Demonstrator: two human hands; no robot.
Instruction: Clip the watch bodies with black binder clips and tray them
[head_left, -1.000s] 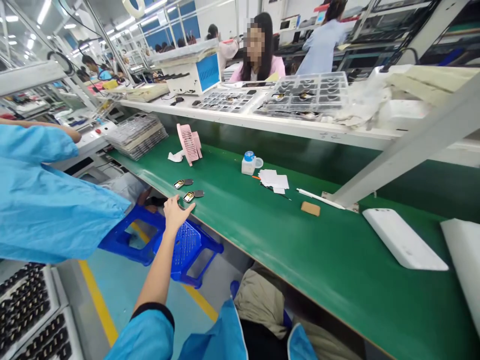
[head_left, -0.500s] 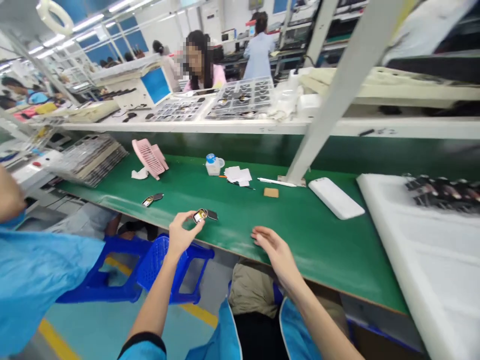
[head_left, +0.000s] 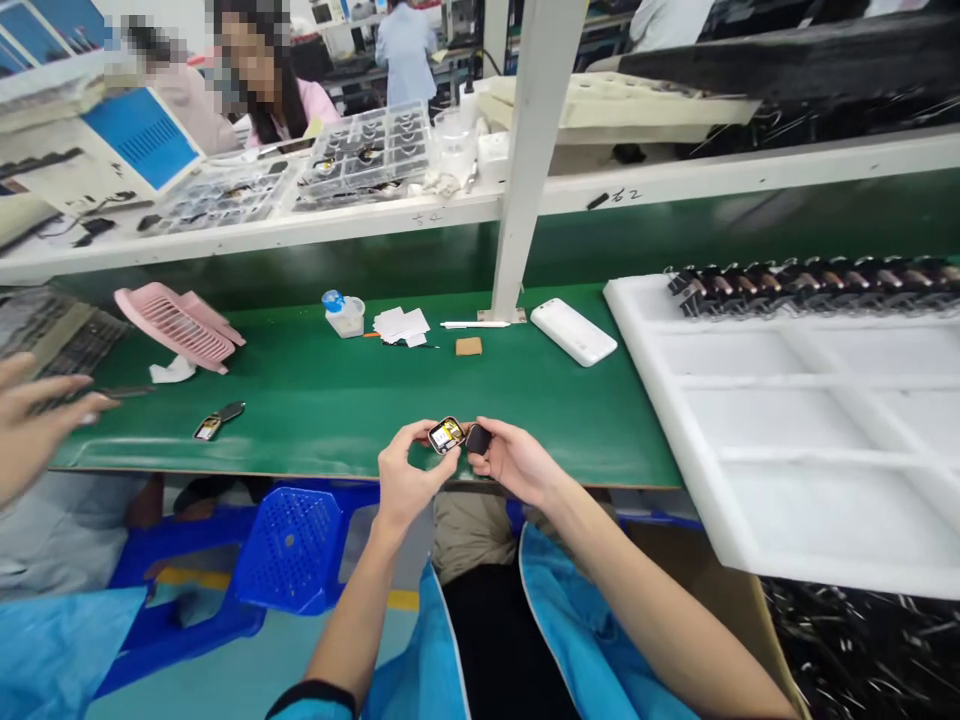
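Between my hands is an opened smartwatch (head_left: 446, 436), its case showing a white and yellow inside. My left hand (head_left: 411, 470) pinches the case by its edges, thumb below and finger above. The dark cover, or screen (head_left: 478, 438), hangs open on the right side of the case, and my right hand (head_left: 517, 460) grips it between thumb and fingers. Both hands are just above the front edge of the green bench (head_left: 337, 400). Another opened watch (head_left: 217, 421) lies on the bench to the left.
A co-worker's hand (head_left: 37, 420) holding a thin tool reaches in from the left. Along the back are a pink basket (head_left: 180, 325), a bottle (head_left: 345, 315), papers (head_left: 402, 325) and a white phone-shaped case (head_left: 574, 331). A white foam tray (head_left: 810, 425) stands right; a post (head_left: 521, 170) rises behind.
My right hand has moved to the watch and taken hold of its cover. My view has turned rightward. A co-worker's hand with a thin tool has come into view at left.
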